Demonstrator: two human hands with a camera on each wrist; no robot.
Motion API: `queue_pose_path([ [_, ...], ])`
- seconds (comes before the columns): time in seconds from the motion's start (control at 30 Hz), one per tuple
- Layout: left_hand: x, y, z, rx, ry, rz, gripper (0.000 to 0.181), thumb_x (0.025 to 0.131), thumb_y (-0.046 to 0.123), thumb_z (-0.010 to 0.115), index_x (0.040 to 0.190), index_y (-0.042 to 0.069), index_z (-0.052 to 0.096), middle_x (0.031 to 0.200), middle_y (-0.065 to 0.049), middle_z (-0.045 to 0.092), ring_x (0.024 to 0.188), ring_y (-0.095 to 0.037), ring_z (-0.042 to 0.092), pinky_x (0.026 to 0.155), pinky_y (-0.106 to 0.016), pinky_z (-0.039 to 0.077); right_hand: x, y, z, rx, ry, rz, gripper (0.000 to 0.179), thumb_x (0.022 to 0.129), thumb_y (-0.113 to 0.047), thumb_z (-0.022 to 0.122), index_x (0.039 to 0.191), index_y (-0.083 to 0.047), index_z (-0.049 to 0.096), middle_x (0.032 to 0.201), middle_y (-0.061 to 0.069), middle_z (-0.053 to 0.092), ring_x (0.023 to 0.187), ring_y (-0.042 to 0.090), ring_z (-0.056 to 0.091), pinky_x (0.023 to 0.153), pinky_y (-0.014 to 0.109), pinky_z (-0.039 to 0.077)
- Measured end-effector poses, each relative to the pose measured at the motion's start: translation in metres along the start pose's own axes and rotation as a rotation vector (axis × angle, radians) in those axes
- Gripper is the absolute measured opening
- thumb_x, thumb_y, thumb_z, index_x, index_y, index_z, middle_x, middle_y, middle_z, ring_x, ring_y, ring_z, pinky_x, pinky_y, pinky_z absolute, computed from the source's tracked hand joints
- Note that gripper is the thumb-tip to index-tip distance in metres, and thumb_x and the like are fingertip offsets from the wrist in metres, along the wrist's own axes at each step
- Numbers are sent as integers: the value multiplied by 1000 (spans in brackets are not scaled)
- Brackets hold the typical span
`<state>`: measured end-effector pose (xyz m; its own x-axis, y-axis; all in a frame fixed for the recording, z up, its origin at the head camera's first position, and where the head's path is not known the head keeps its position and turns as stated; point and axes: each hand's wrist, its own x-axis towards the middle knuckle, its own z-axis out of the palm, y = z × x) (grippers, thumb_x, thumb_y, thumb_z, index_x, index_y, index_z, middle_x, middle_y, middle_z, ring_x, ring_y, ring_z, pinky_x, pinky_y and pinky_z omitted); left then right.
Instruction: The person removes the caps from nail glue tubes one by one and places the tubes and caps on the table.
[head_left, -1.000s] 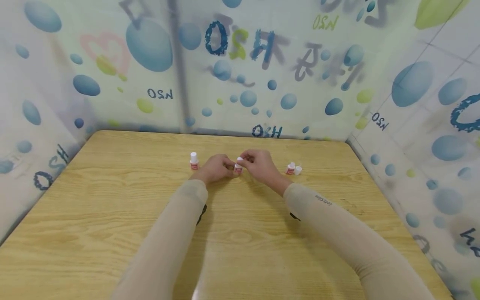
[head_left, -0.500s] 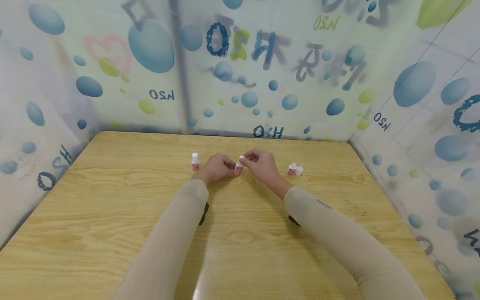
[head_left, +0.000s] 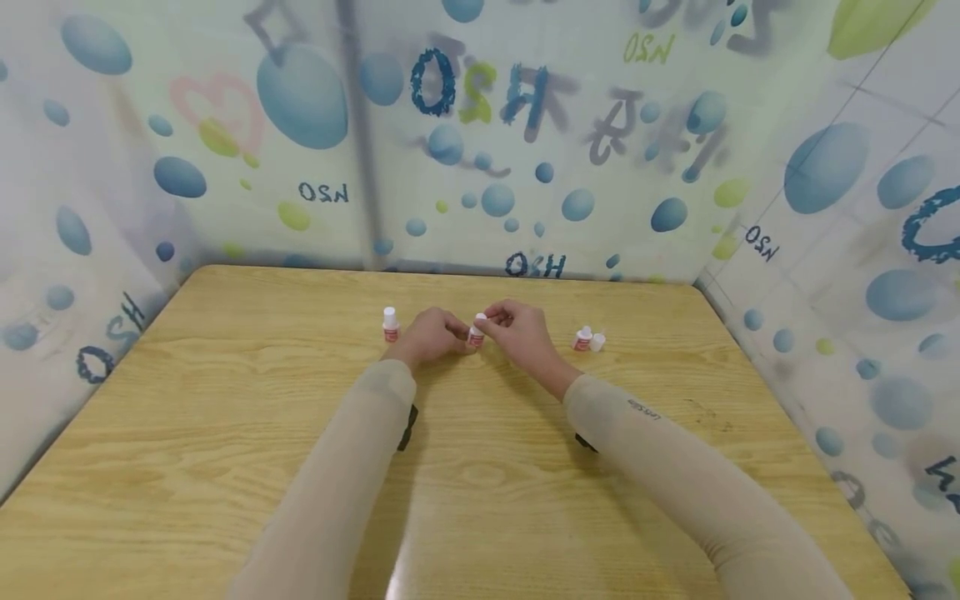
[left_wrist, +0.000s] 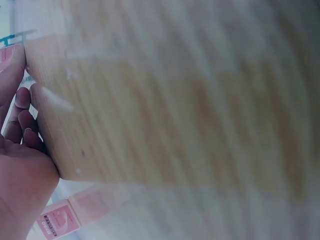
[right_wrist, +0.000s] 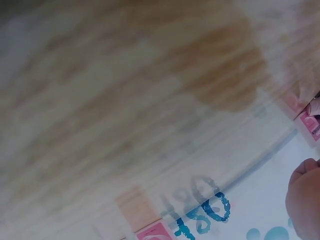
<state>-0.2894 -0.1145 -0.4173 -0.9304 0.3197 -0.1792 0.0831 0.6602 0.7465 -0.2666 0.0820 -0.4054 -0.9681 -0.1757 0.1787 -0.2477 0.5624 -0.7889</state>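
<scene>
A small white bottle [head_left: 476,340] with a red label stands near the middle of the table, slightly tilted. My left hand [head_left: 433,335] holds its body between thumb and fingers. From the other side my right hand [head_left: 522,332] pinches its white cap [head_left: 481,317]. In the left wrist view, the left hand [left_wrist: 25,175] shows at the left edge, with a pink label at its fingertips. At the right wrist view's edge the held bottle [right_wrist: 312,124] and part of the right hand [right_wrist: 306,200] appear; the pinching fingertips are mostly out of that frame.
A capped bottle [head_left: 391,326] of the same kind stands left of my left hand. To the right, an uncapped bottle [head_left: 582,339] has a loose white cap [head_left: 597,342] beside it. The wooden table [head_left: 480,500] ends at a patterned back wall [head_left: 480,233].
The held bottle tilts slightly and shifts a little between the hands. Both hands keep their grip on it; the other bottles and the loose cap stay put.
</scene>
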Motion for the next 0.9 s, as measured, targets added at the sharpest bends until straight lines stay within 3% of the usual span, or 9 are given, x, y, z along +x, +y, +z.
queue_pose_path([
  [0.47,2,0,1,15,-6,34,33,95,22,81,125,10,79,135,-13,73,129,-30,64,116,-47,49,1,0,1,-29,-35,-96,18,104,-24,71,108,-7,76,87,8,74,72,13,59,63,24,48],
  [0.7,3,-2,1,22,-11,41,32,95,22,81,125,10,80,131,-13,74,122,-29,65,113,-47,50,0,0,1,-29,-48,-119,20,105,-21,70,113,-4,76,93,11,74,72,13,57,64,23,46],
  [0.9,4,0,1,21,-11,31,33,95,22,81,125,9,79,133,-13,73,125,-30,65,115,-48,50,0,0,0,-10,-61,-84,22,106,-19,68,120,-3,75,102,13,75,79,16,61,68,24,49],
])
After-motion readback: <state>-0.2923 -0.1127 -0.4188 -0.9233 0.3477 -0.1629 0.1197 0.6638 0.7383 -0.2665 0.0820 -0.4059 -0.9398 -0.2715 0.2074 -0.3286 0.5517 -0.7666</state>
